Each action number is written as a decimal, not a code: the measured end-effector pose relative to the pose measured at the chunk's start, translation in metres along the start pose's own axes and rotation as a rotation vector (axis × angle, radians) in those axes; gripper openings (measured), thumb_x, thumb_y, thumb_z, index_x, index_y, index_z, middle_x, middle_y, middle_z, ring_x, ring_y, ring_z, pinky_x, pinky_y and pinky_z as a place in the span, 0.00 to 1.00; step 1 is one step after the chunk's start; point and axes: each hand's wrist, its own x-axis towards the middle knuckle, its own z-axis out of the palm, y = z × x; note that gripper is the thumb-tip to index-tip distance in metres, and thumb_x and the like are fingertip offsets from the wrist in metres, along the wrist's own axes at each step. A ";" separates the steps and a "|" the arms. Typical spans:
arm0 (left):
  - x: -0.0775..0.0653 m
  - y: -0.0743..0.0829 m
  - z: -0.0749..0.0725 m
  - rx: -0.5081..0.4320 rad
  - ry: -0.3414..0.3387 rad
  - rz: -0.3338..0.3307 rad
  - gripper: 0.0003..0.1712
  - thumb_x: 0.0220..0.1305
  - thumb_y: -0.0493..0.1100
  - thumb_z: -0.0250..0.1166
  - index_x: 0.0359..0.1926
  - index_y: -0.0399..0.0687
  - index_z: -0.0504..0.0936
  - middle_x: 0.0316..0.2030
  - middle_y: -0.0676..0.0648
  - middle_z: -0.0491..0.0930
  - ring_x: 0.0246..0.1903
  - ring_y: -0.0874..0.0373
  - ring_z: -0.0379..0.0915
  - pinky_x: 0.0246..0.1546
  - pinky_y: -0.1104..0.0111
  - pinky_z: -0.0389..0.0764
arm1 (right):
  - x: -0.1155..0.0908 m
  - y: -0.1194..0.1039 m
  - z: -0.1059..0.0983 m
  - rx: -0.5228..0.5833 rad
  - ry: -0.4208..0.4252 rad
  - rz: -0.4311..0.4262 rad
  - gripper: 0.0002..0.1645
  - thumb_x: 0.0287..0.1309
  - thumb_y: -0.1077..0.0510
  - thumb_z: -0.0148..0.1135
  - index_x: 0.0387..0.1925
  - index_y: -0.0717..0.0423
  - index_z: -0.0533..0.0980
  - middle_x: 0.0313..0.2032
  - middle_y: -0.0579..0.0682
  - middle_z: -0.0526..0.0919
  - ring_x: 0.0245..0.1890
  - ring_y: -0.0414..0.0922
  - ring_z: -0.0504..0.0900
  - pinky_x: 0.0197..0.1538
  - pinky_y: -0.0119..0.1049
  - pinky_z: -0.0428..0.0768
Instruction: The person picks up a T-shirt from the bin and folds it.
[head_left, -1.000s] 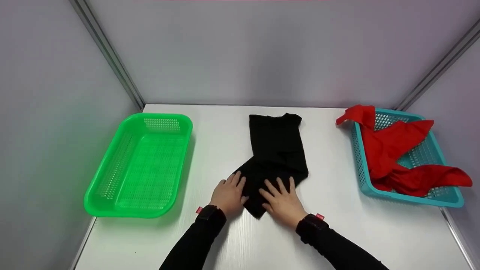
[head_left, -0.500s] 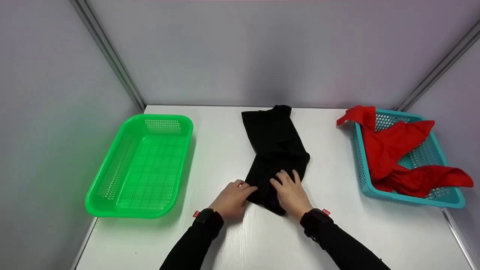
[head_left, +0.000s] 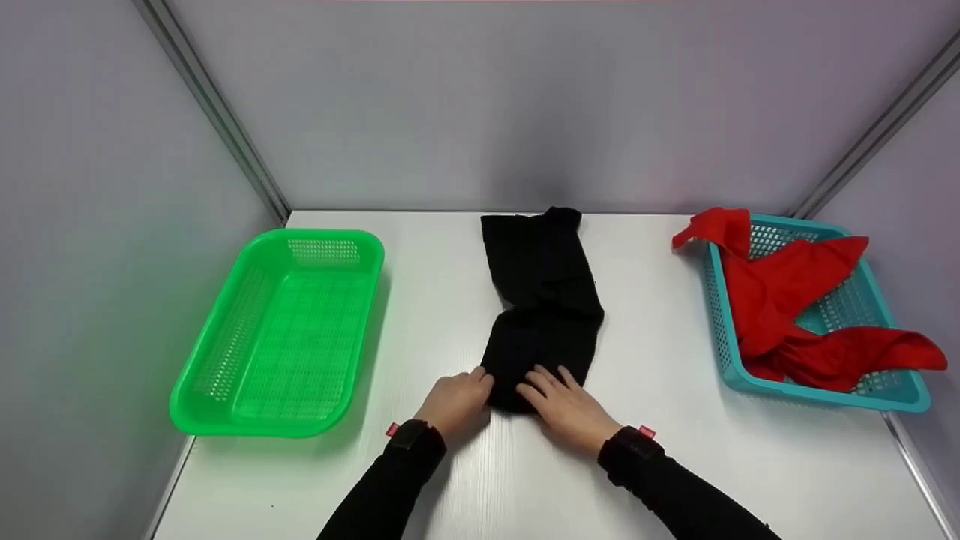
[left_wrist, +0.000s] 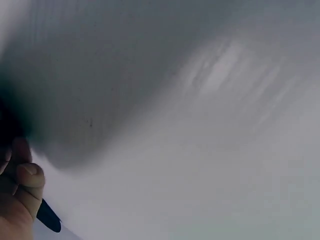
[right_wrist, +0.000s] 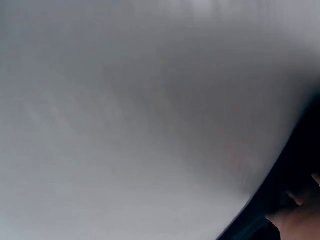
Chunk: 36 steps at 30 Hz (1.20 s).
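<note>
A black folded cloth (head_left: 543, 262), seemingly a garment, lies lengthwise in the middle of the white table, with a crease across it and its lower part bent slightly left. My left hand (head_left: 457, 403) pinches its lower left edge with curled fingers. In the left wrist view the thumb and fingers (left_wrist: 31, 176) show at the left margin beside dark fabric. My right hand (head_left: 568, 409) rests on the lower right part of the cloth, fingers spread and fairly straight. The right wrist view catches only some of that hand (right_wrist: 300, 220) over the black fabric (right_wrist: 285, 175).
A green plastic basket (head_left: 366, 330) with nothing in it stands on the left. On the right, a blue basket (head_left: 721, 341) holds red cloth (head_left: 772, 300) that hangs over its rim. Grey panels (head_left: 420, 105) enclose the white table (head_left: 442, 285) at the back and sides.
The black cloth's far end has shifted left and away from me, and its near end lies straighter. My left hand went from lying flat on the cloth to gripping its edge.
</note>
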 end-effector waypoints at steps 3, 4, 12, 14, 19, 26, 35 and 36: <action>-0.004 0.000 -0.011 -0.086 -0.048 -0.016 0.10 0.57 0.43 0.66 0.38 0.47 0.75 0.36 0.51 0.73 0.22 0.57 0.71 0.22 0.63 0.73 | -0.001 0.004 0.001 -0.086 0.065 -0.041 0.28 0.60 0.62 0.69 0.62 0.55 0.74 0.60 0.56 0.77 0.65 0.56 0.76 0.65 0.59 0.73; -0.005 -0.001 -0.014 -0.104 -0.043 -0.007 0.10 0.57 0.43 0.65 0.38 0.48 0.74 0.36 0.51 0.71 0.20 0.58 0.68 0.21 0.64 0.72 | -0.001 0.006 0.001 -0.098 0.098 -0.050 0.29 0.57 0.64 0.71 0.60 0.55 0.75 0.57 0.56 0.78 0.62 0.55 0.78 0.64 0.58 0.74; -0.011 -0.003 -0.022 -0.135 0.241 0.230 0.18 0.51 0.35 0.72 0.40 0.47 0.73 0.36 0.54 0.75 0.21 0.64 0.67 0.23 0.72 0.72 | -0.013 0.030 -0.027 0.130 0.425 -0.048 0.32 0.32 0.75 0.76 0.45 0.59 0.78 0.40 0.51 0.84 0.42 0.48 0.86 0.48 0.43 0.85; -0.010 -0.003 -0.024 -0.139 0.329 0.270 0.19 0.49 0.33 0.74 0.41 0.47 0.77 0.36 0.53 0.77 0.28 0.61 0.73 0.30 0.71 0.76 | -0.017 0.038 -0.036 0.237 0.441 -0.033 0.31 0.32 0.78 0.72 0.44 0.59 0.79 0.40 0.50 0.86 0.42 0.48 0.87 0.44 0.40 0.85; -0.002 0.001 -0.034 -0.357 0.363 0.219 0.17 0.53 0.30 0.68 0.45 0.45 0.80 0.52 0.48 0.83 0.55 0.51 0.77 0.57 0.62 0.77 | -0.024 0.054 -0.065 0.493 0.332 0.016 0.25 0.44 0.80 0.67 0.45 0.58 0.83 0.42 0.50 0.89 0.42 0.46 0.87 0.43 0.37 0.84; 0.004 0.010 -0.061 -0.842 0.104 0.046 0.13 0.64 0.31 0.58 0.49 0.44 0.70 0.54 0.44 0.86 0.23 0.68 0.68 0.31 0.75 0.68 | -0.029 0.066 -0.108 0.715 0.072 0.103 0.19 0.61 0.72 0.65 0.49 0.51 0.86 0.45 0.47 0.89 0.44 0.38 0.85 0.47 0.30 0.82; 0.014 0.006 -0.083 -0.979 -0.017 0.083 0.28 0.65 0.27 0.52 0.62 0.48 0.82 0.41 0.45 0.86 0.23 0.66 0.61 0.44 0.71 0.74 | -0.029 0.066 -0.129 0.864 -0.104 0.168 0.16 0.68 0.66 0.62 0.52 0.52 0.86 0.46 0.49 0.89 0.40 0.35 0.82 0.43 0.28 0.80; 0.016 0.005 -0.085 -0.994 -0.039 0.068 0.28 0.65 0.27 0.52 0.61 0.48 0.82 0.41 0.46 0.85 0.22 0.65 0.60 0.43 0.71 0.73 | -0.028 0.066 -0.130 0.883 -0.129 0.181 0.15 0.68 0.65 0.62 0.52 0.52 0.86 0.45 0.49 0.88 0.38 0.36 0.81 0.41 0.29 0.80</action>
